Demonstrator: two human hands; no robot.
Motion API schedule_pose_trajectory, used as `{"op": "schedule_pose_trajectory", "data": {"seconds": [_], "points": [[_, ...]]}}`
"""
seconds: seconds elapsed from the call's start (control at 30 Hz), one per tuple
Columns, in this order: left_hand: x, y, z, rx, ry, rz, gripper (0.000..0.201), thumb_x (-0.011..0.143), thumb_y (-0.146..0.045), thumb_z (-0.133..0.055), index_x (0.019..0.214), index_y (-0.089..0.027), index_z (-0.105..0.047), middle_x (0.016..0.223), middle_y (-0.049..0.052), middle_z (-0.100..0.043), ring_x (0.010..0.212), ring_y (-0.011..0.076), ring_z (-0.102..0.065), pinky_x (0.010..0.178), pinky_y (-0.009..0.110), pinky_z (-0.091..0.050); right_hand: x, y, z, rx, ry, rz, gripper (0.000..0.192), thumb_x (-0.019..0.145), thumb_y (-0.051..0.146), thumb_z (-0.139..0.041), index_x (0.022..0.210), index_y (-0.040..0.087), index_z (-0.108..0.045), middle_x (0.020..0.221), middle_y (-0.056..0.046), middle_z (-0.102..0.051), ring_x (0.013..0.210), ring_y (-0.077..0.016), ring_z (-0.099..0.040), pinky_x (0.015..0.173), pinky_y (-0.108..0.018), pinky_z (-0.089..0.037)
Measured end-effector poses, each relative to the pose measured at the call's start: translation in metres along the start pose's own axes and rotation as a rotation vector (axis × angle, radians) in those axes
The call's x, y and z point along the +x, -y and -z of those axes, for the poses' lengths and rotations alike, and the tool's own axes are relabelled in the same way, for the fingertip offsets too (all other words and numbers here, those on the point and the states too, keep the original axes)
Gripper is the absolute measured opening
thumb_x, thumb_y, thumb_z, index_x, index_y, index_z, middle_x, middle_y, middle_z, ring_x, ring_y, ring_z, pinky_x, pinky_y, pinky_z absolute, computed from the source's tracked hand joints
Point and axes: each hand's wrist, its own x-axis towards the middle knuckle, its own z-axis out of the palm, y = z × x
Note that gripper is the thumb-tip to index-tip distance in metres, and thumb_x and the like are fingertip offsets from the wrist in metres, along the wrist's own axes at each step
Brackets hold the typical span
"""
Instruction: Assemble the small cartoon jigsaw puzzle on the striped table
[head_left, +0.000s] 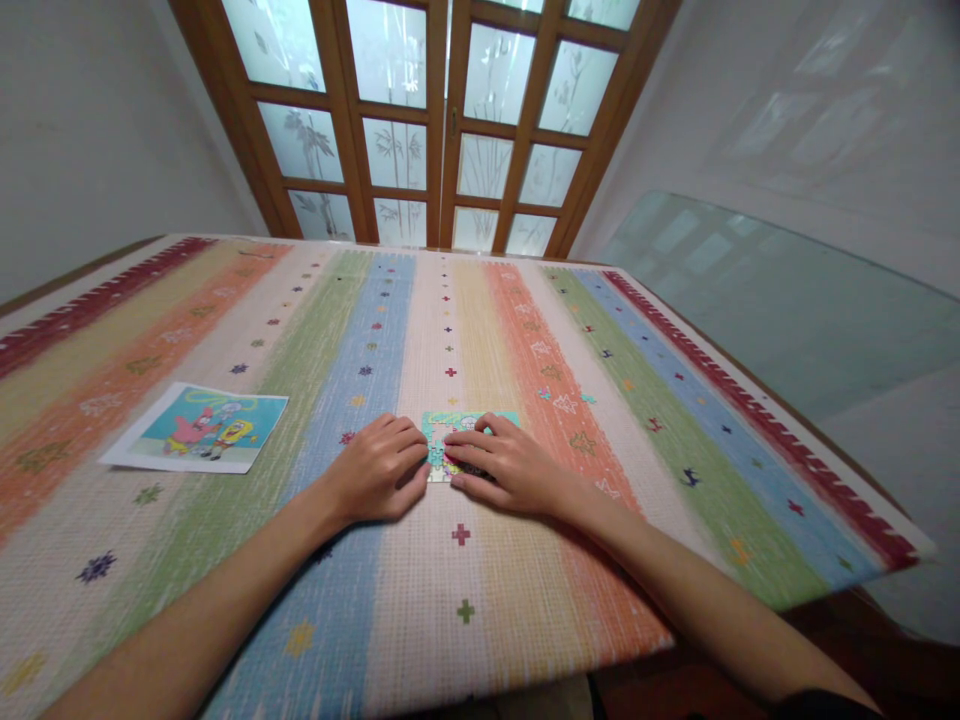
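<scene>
A small, partly assembled jigsaw puzzle (437,455) lies flat on the striped tablecloth between my hands. Near its upper left part, a gap lets the pale cloth show through. My left hand (382,465) is closed against the puzzle's left edge, fingers curled together and thumb low. From the other side, my right hand (506,465) covers much of the puzzle, its bent fingers and thumb gripping it. Whether a single piece is under those fingertips is hidden. Two loose teal puzzle pieces, one nearer (545,394) and one farther right (589,398), rest beyond my right hand.
A printed picture sheet (262,425) with cartoon figures lies to the left. The tablecloth (420,620) has coloured stripes and covers the table up to its front edge. Wooden doors with frosted panes (442,120) stand behind, and a glass panel (750,270) leans at the right wall.
</scene>
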Motion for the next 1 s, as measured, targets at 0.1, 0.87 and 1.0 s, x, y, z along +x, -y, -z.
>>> {"op": "schedule_pose_trajectory", "data": {"seconds": [0.1,0.87,1.0], "points": [[0.0007,-0.0005,-0.0002,0.012,-0.003,-0.007,0.019,0.095,-0.018,-0.051,0.085,-0.017,-0.067,0.083,0.007,-0.071,0.079,0.0226,-0.062,0.072,0.04,-0.048,0.0017,0.0016,-0.0019,-0.015,0.021,-0.008,0.032,0.107,0.04,-0.05,0.119,0.016,-0.068,0.125,-0.013,-0.074,0.104,-0.0266,-0.066,0.092,-0.046,-0.049],[-0.0005,-0.0013,0.0,-0.017,-0.021,-0.024,0.019,0.094,-0.016,-0.053,0.101,-0.015,-0.071,0.101,0.008,-0.077,0.093,0.0278,-0.064,0.079,0.044,-0.052,-0.0014,-0.0018,-0.0024,-0.041,-0.029,-0.024,0.029,0.106,0.035,-0.049,0.118,0.016,-0.068,0.119,-0.015,-0.071,0.109,-0.0275,-0.061,0.094,-0.047,-0.05],[-0.0013,-0.0007,-0.0009,-0.021,-0.021,-0.016,0.02,0.093,-0.016,-0.054,0.103,-0.016,-0.072,0.102,0.009,-0.077,0.094,0.0278,-0.064,0.081,0.043,-0.052,-0.001,-0.0003,-0.0007,-0.063,-0.024,-0.025,0.036,0.107,0.041,-0.049,0.12,0.013,-0.068,0.119,-0.016,-0.069,0.109,-0.0287,-0.06,0.095,-0.047,-0.051]]}}
